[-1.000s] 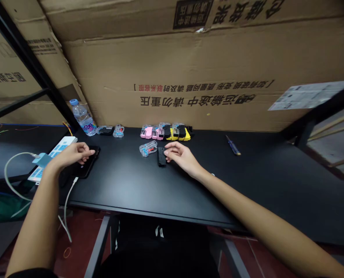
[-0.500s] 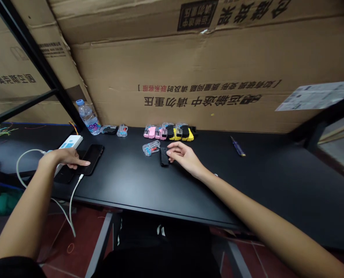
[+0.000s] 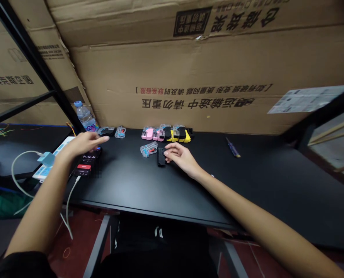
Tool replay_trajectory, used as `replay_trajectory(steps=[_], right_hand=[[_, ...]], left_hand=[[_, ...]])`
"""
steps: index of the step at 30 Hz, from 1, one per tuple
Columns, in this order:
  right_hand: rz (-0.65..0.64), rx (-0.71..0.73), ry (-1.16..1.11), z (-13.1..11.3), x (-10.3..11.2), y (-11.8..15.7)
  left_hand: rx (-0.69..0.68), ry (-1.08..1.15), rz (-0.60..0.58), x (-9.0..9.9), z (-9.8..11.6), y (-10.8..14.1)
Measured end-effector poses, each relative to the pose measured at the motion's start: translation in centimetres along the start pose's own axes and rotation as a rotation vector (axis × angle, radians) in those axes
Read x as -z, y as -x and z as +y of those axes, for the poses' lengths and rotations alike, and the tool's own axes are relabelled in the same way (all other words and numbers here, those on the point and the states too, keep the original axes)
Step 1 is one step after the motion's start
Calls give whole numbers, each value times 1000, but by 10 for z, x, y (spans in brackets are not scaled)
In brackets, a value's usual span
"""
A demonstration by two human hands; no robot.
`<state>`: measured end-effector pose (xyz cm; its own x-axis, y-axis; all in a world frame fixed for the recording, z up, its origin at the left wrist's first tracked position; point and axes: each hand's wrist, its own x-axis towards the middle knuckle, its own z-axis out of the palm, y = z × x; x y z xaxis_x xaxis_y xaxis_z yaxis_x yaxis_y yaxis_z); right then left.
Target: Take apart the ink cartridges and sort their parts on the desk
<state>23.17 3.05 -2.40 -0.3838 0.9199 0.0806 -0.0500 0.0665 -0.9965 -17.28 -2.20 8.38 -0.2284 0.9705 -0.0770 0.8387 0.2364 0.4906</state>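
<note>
My left hand [image 3: 86,143] hovers over a smartphone [image 3: 86,162], its fingers stretched out to the right and holding nothing. The phone's lit screen shows a timer and a red button; a white cable [image 3: 73,193] is plugged into its lower end. On the black table, my right hand [image 3: 179,156] has its thumb and fingertips closed on the right side of a small black plastic case [image 3: 160,157]. Just left of that case lies a clear plastic piece [image 3: 149,149] with blue and red parts inside.
Pink, black and yellow cased pieces [image 3: 166,133] line the back by the cardboard [image 3: 172,69]. A water bottle [image 3: 85,117] and two small devices stand further left. A screwdriver [image 3: 232,148] lies right. A white power strip [image 3: 54,160] with a plug sits under my left forearm.
My left hand has lifted off the phone and moved up and right. The phone's dark screen has lit up. My right hand stays at the black case.
</note>
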Motion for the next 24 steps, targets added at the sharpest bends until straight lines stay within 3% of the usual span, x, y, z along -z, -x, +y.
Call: replay_trajectory(steps=[3, 5, 8, 13, 18, 24], right_hand=[[20, 3, 3, -2, 0, 1], [37, 11, 8, -4, 0, 2], [58, 22, -3, -8, 0, 3], [50, 34, -12, -7, 1, 6], [16, 55, 9, -2, 3, 3], [257, 174, 225, -7, 47, -4]], left_hand=[[-323, 94, 51, -49, 65, -8], [-490, 151, 15, -84, 102, -9], [-661, 227, -91, -122, 133, -7], [-745, 305, -197, -148, 132, 2], [-759, 241, -121, -151, 124, 8], [-712, 223, -78, -153, 118, 4]])
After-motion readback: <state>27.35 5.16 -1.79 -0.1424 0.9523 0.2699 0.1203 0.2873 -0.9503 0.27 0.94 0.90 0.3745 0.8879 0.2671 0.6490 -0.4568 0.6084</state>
